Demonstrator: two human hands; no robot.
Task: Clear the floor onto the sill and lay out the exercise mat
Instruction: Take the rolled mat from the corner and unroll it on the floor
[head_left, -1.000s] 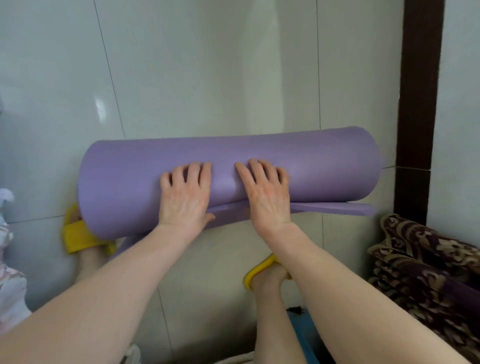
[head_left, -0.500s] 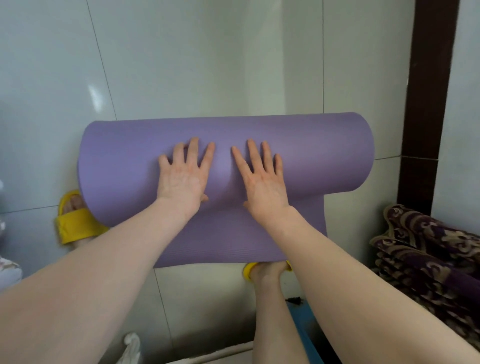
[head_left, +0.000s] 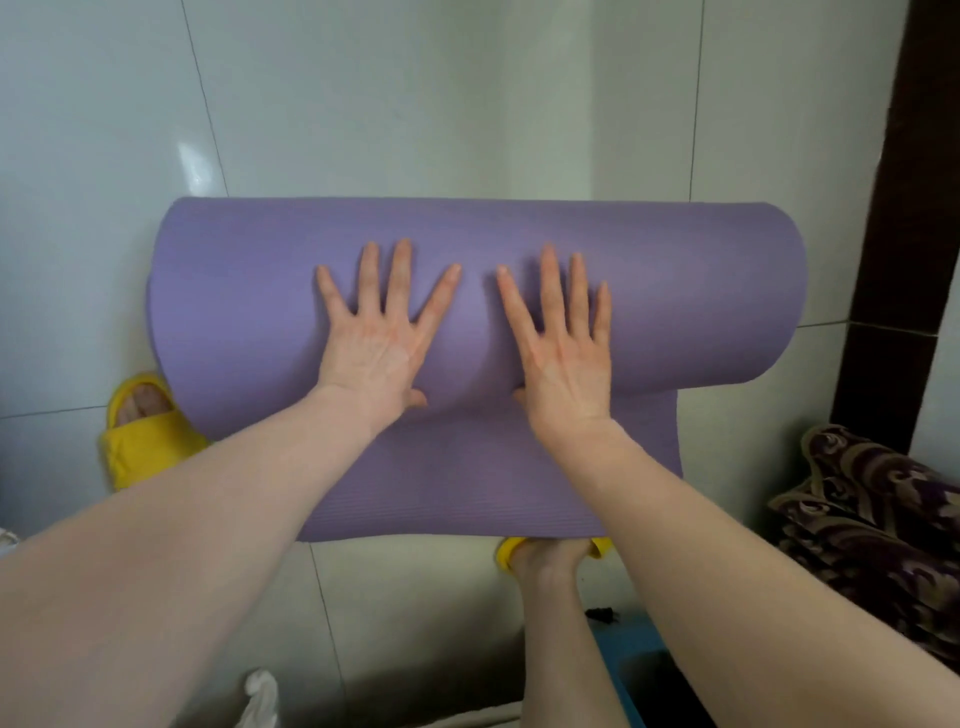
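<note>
Seen from above, a purple exercise mat (head_left: 675, 291) lies partly unrolled on a pale, glossy tiled floor (head_left: 363, 104). Most of it is a thick roll lying crosswise, with a flat, ribbed stretch spread out from under the roll toward the viewer. Two bare arms reach forward onto the roll. The left hand (head_left: 371, 348) and the right hand (head_left: 563, 358) rest flat on top of it, side by side near its middle, palms down, fingers spread wide and grasping nothing. A foot in a yellow slipper (head_left: 140, 436) stands on the floor at the roll's left end, touching it. A second yellow slipper (head_left: 506, 551) peeks out at the mat's near edge. At right, a dark door frame (head_left: 904, 208) rises above a folded purple patterned cloth (head_left: 872, 519).
</note>
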